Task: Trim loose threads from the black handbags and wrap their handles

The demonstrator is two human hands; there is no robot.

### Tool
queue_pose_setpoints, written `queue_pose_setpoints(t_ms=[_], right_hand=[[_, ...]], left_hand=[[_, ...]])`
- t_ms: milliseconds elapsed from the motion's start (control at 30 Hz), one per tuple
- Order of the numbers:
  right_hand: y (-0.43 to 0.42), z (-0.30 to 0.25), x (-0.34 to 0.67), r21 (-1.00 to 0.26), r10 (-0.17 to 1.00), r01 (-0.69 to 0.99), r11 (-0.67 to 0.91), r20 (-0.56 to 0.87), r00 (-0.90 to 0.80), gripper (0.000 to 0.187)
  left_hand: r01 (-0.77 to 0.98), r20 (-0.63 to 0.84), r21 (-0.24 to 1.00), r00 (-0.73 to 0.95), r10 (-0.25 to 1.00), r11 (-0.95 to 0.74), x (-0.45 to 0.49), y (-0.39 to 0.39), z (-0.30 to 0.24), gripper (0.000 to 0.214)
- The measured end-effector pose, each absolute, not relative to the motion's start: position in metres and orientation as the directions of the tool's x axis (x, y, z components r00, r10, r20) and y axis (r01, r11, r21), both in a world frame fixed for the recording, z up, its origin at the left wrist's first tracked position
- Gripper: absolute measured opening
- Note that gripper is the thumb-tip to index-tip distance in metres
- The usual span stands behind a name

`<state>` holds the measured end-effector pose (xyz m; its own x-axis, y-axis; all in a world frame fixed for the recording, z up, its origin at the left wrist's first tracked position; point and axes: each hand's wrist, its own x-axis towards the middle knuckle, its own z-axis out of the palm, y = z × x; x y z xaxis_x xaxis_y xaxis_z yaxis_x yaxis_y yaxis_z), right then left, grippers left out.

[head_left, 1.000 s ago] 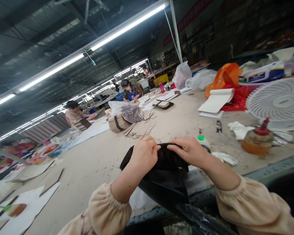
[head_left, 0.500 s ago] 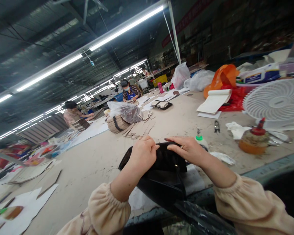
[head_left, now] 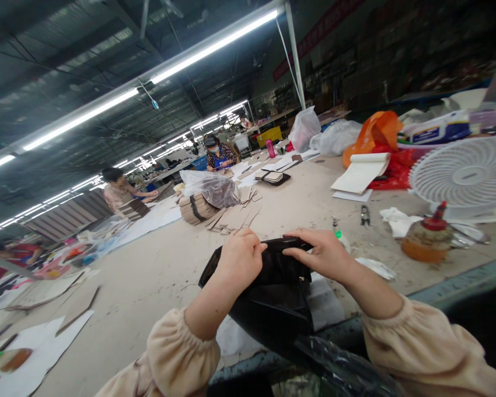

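Note:
A black bag [head_left: 268, 309] lies at the table's front edge, tilted towards me, its upper rim between my hands. My left hand [head_left: 243, 259] is closed on the rim near its middle, thumb and bent fingers pressed together. Further right, my right hand [head_left: 324, 251] pinches the same rim, thumb on the near side and fingers over the far side. Below it a small metal fitting [head_left: 301, 279] shows on the bag. Clear plastic film [head_left: 343, 364] covers a dark strip hanging from the bag's lower end. The bag's far side is hidden.
Right of the bag stand a green-collared bottle [head_left: 342, 240], snips [head_left: 365, 215], a glue bottle with red cap [head_left: 427, 237] and a white fan [head_left: 471, 176]. Ahead lie a bundle of brown pieces [head_left: 196, 209] and a notepad [head_left: 361, 172]. Co-workers sit at the far left and back.
My right hand and the bag's right part have shifted slightly, and the rim beside that hand stands a little differently. My left hand stays almost in place.

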<state>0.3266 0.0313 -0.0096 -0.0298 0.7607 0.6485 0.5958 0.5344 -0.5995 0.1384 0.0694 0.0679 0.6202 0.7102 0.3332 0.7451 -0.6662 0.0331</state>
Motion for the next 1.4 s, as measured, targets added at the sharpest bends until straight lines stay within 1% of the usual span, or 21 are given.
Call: queue_pose_setpoints(t_ms=[67,100,200,333,500,567,633,667,767,900,1067,1167,1400], right_hand=[[0.032,-0.009,0.325,-0.599,0.765,0.599,0.531,0.643,-0.035,0.019],[0.032,-0.008,0.324,-0.599,0.769,0.603,0.527,0.638,-0.039,0.018],[0.03,-0.004,0.321,-0.586,0.781,0.639,0.499,0.624,-0.038,0.022],[0.029,0.0,0.319,-0.542,0.787,0.703,0.461,0.616,-0.041,0.035],[0.032,0.001,0.323,-0.508,0.796,0.74,0.441,0.602,-0.061,0.037],[0.033,-0.001,0.326,-0.524,0.793,0.708,0.473,0.603,-0.083,0.035],[0.032,-0.003,0.33,-0.578,0.789,0.633,0.515,0.608,-0.087,0.026],[0.031,-0.004,0.332,-0.611,0.792,0.593,0.525,0.605,-0.077,0.024],[0.03,-0.006,0.335,-0.671,0.812,0.533,0.515,0.581,-0.053,0.038],[0.031,-0.007,0.336,-0.674,0.811,0.534,0.511,0.584,-0.039,0.026],[0.034,-0.008,0.336,-0.685,0.823,0.523,0.507,0.565,-0.056,0.024],[0.036,-0.01,0.334,-0.68,0.83,0.562,0.47,0.557,-0.02,0.013],[0.037,-0.012,0.33,-0.653,0.818,0.608,0.451,0.575,0.012,0.024]], left_hand=[[0.745,0.327,0.035,0.621,0.712,-0.666,0.138,0.07,0.068,0.021],[0.744,0.325,0.037,0.622,0.712,-0.667,0.138,0.07,0.068,0.021],[0.741,0.325,0.039,0.625,0.709,-0.671,0.139,0.07,0.068,0.022],[0.743,0.326,0.032,0.625,0.71,-0.669,0.139,0.07,0.068,0.021],[0.749,0.323,0.032,0.619,0.716,-0.662,0.139,0.069,0.068,0.021],[0.754,0.318,0.032,0.615,0.722,-0.656,0.139,0.069,0.068,0.021],[0.757,0.316,0.03,0.612,0.725,-0.652,0.138,0.069,0.068,0.021],[0.757,0.317,0.03,0.612,0.725,-0.652,0.138,0.069,0.068,0.021],[0.755,0.322,0.026,0.614,0.721,-0.655,0.139,0.07,0.069,0.021],[0.769,0.319,0.019,0.601,0.732,-0.639,0.142,0.073,0.07,0.021],[0.777,0.322,0.017,0.592,0.739,-0.63,0.145,0.077,0.069,0.02],[0.774,0.32,0.018,0.595,0.737,-0.633,0.145,0.079,0.069,0.021],[0.781,0.327,0.002,0.589,0.739,-0.624,0.145,0.079,0.069,0.021]])
